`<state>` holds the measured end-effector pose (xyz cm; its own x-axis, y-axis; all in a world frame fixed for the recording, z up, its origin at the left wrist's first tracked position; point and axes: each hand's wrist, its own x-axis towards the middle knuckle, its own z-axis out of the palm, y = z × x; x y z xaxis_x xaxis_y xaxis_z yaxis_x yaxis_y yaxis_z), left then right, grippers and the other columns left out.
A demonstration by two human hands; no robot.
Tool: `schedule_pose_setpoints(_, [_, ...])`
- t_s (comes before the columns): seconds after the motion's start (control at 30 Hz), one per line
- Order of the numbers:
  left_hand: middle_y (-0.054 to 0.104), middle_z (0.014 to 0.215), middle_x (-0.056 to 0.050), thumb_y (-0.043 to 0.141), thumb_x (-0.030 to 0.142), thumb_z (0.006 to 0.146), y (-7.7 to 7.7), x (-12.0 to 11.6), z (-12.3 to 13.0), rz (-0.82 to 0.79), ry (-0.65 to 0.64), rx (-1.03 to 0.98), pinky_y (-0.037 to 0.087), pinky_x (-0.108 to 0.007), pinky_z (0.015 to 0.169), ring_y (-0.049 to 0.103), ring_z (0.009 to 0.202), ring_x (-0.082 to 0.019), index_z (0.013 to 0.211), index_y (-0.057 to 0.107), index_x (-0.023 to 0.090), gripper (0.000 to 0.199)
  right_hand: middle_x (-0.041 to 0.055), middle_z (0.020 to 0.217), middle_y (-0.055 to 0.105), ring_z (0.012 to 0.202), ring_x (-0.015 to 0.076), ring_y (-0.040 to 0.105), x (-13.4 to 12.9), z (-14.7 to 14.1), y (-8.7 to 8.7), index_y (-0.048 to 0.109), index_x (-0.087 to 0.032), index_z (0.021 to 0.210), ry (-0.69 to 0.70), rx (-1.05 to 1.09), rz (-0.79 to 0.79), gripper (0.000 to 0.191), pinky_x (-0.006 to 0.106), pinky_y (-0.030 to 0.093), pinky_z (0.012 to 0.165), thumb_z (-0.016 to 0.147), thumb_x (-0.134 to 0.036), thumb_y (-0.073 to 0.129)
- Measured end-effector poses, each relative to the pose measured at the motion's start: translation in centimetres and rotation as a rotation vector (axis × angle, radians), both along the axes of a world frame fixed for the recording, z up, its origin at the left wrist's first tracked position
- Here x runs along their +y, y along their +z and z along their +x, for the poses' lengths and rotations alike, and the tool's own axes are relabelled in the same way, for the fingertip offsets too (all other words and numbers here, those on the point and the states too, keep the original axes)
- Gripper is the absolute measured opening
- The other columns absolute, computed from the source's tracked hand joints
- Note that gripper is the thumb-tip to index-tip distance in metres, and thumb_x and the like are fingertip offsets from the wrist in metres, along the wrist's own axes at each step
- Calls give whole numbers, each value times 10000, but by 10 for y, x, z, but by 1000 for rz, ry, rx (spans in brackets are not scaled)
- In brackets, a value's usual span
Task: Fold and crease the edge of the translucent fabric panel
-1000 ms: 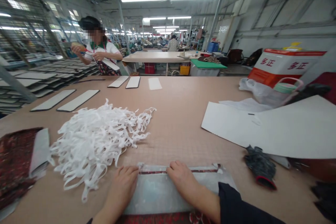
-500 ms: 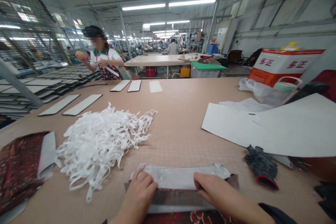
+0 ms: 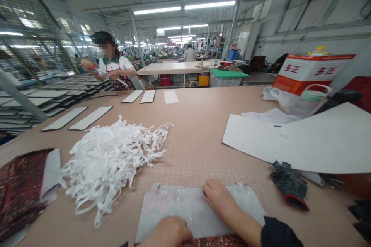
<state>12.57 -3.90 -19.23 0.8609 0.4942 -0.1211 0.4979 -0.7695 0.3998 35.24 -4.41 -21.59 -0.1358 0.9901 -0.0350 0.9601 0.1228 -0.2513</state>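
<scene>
A grey-backed fabric piece (image 3: pixel 194 208) lies flat in front of me at the table's near edge, with faint pink marks at its left. Red patterned cloth (image 3: pixel 214 241) shows along its near side. My right hand (image 3: pixel 218 200) rests on the far part of the grey backing, fingers laid down on it. Closer to me, my left hand (image 3: pixel 171 230) is curled at the near edge, where grey meets red; its fingertips are partly hidden and seem to grip the fabric.
A heap of white straps (image 3: pixel 110 158) and folded red patterned cloth (image 3: pixel 21 189) lie left. At right are a dark knitted glove (image 3: pixel 290 185), a white board (image 3: pixel 298 139) and an orange-white can (image 3: pixel 313 71). White panels (image 3: pixel 91 117) lie farther back; a co-worker (image 3: pixel 114 65) stands beyond.
The grey backing was partly folded with both hands on its sides; now it lies spread flat. My left hand has moved nearer and right, my right hand slightly left and farther out.
</scene>
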Motion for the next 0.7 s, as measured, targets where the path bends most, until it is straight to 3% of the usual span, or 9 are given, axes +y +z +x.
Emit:
schedule_pose_setpoints(0.07, [608, 864, 18, 552, 207, 791, 8, 14, 19, 14, 59, 17, 444, -276, 727, 554, 813, -152, 884, 612, 245, 117, 66, 847, 609, 853, 224, 543, 2, 0, -11, 611, -156, 773, -26, -10, 41, 135, 317, 414, 748, 727, -52, 538])
schedule_pose_setpoints(0.13, [603, 902, 8, 551, 159, 763, 10, 26, 35, 66, 149, 8, 423, -290, 754, 536, 856, -170, 918, 600, 243, 183, 61, 808, 602, 818, 218, 545, 0, 1, -14, 600, -158, 743, -22, -13, 77, 117, 314, 424, 724, 725, -59, 539])
schedule_pose_setpoints(0.23, [570, 1022, -24, 566, 156, 748, 0, 35, 50, 171, 202, -43, 394, -337, 827, 496, 942, -197, 1019, 540, 221, 280, 65, 804, 592, 812, 211, 536, -5, -1, -9, 583, -155, 746, 31, 9, 149, 136, 320, 419, 736, 719, -47, 505])
schedule_pose_setpoints(0.33, [567, 1019, -18, 578, 189, 762, -14, 37, 53, 250, 121, -86, 349, -367, 892, 481, 964, -192, 930, 534, 209, 175, 56, 856, 591, 838, 183, 529, -13, -4, 3, 561, -164, 807, 155, 132, 155, 185, 289, 407, 759, 710, -40, 465])
schedule_pose_setpoints(0.43, [592, 906, 7, 557, 187, 783, -17, 38, 42, 258, 36, -58, 324, -357, 910, 506, 892, -161, 816, 513, 202, 57, 30, 823, 611, 765, 172, 552, -23, 10, 12, 541, -192, 859, 143, 213, 3, 190, 269, 418, 693, 695, -111, 489])
schedule_pose_setpoints(0.57, [601, 803, 20, 524, 191, 802, -4, 45, 7, 260, 109, 56, 368, -313, 790, 527, 767, -151, 882, 494, 211, 88, 71, 999, 634, 892, 225, 577, -33, 70, 3, 535, -223, 1017, 8, 157, -29, 336, 333, 415, 774, 689, -154, 503])
schedule_pose_setpoints(0.63, [598, 785, 17, 512, 217, 819, 3, 51, -15, 305, 154, 93, 362, -322, 776, 528, 752, -157, 865, 502, 211, 47, 70, 860, 665, 784, 232, 607, -33, 103, -5, 590, -229, 863, -54, 81, -87, 226, 342, 431, 702, 712, -128, 454])
schedule_pose_setpoints(0.7, [590, 757, 16, 503, 245, 835, 7, 56, -33, 356, 172, 106, 354, -327, 768, 523, 732, -156, 806, 514, 207, 49, 80, 766, 667, 715, 238, 615, -27, 121, -5, 612, -235, 764, -85, -6, -137, 238, 343, 432, 656, 698, -88, 436])
